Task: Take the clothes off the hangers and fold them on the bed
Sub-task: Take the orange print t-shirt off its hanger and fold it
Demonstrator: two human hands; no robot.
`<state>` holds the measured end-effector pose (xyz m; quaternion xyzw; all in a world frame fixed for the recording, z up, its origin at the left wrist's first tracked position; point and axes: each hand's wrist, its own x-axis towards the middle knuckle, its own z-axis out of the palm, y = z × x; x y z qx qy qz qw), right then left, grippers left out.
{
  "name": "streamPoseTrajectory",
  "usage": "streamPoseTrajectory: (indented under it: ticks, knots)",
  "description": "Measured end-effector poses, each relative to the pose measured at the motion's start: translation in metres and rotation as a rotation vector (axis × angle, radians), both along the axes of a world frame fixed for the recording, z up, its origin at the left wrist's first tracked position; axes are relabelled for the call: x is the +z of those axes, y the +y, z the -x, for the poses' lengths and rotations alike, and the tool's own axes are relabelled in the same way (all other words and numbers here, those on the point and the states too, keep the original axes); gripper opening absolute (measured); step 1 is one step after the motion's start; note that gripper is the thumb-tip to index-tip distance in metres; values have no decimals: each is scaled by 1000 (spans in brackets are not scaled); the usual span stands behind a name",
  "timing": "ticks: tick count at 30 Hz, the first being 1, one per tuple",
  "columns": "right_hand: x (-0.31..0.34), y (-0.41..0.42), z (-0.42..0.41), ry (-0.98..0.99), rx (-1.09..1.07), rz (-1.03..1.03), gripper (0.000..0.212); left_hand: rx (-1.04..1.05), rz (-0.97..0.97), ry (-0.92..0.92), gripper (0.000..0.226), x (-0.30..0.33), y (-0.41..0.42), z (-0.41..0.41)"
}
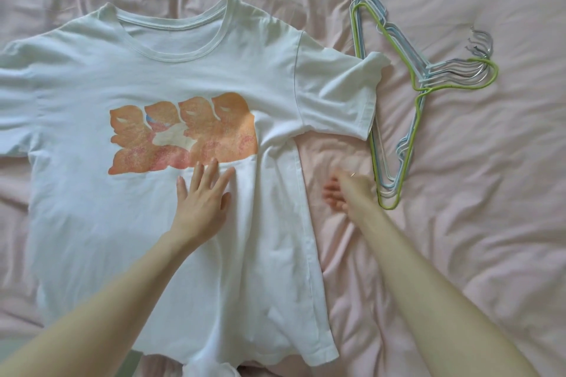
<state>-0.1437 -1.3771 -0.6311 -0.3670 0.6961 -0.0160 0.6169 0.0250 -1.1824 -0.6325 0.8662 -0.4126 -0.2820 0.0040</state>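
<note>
A white short-sleeved cotton T-shirt (153,76) with an orange and pink print lies face up, spread flat on the wrinkled pale pink bed sheet (474,193). The left hand (200,196) rests on it just below the print, its grip wide with fingers straight and spread. The right hand (346,193), blurred, hangs over the sheet between the shirt's side seam and a stack of green, blue and white wire hangers (395,119); I cannot tell its grip.

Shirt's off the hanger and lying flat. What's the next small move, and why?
Probably take the near sleeve and fold that side in over the print. The T-shirt lies spread face up, the left hand presses it flat, and the blurred right hand is beside its edge. The hangers lie apart.
</note>
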Motion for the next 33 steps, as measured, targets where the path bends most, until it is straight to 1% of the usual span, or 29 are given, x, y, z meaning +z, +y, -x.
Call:
streamPoseTrajectory:
  ticks: [2,3,5,6,7,8,10,12,14,16,18,20,23,27,28,30,31,33]
  knots:
    - [3,43,16,14,171,-68,33,-23,-10,7,50,5,17,8]
    - [3,61,24,14,243,-70,36,-33,-13,12,50,7,25,12]
    - [4,87,39,23,331,-15,35,-48,-11,14,50,8,38,18]
    - [4,98,47,43,370,35,39,-58,-4,13,50,10,46,23]
    - [6,110,55,59,389,87,42,-70,8,13,50,12,55,28]
    - [6,119,62,61,387,115,40,-82,22,12,49,13,62,32]
    - [7,138,75,57,356,109,31,-106,47,7,47,15,80,44]
    - [6,151,85,122,368,95,26,-135,39,7,48,15,96,55]
    - [7,167,94,240,379,155,32,-171,44,-3,48,16,112,67]
    - [10,181,96,355,382,274,41,-188,46,5,48,18,122,77]
    - [16,191,96,415,404,391,40,-189,48,20,49,20,130,86]
    - [20,198,100,444,461,450,40,-179,72,29,49,21,136,94]
    - [21,200,115,411,571,467,43,-166,101,28,50,22,143,105]
    - [32,198,143,336,597,500,54,-164,122,29,53,22,144,131]
    - [39,196,147,328,615,527,54,-167,138,15,53,23,144,139]
    - [46,192,149,304,641,616,44,-210,146,-5,51,23,145,151]
    - [49,191,151,274,641,662,38,-236,131,-11,50,22,146,156]
    - [51,190,150,230,639,725,35,-265,87,3,50,20,148,163]
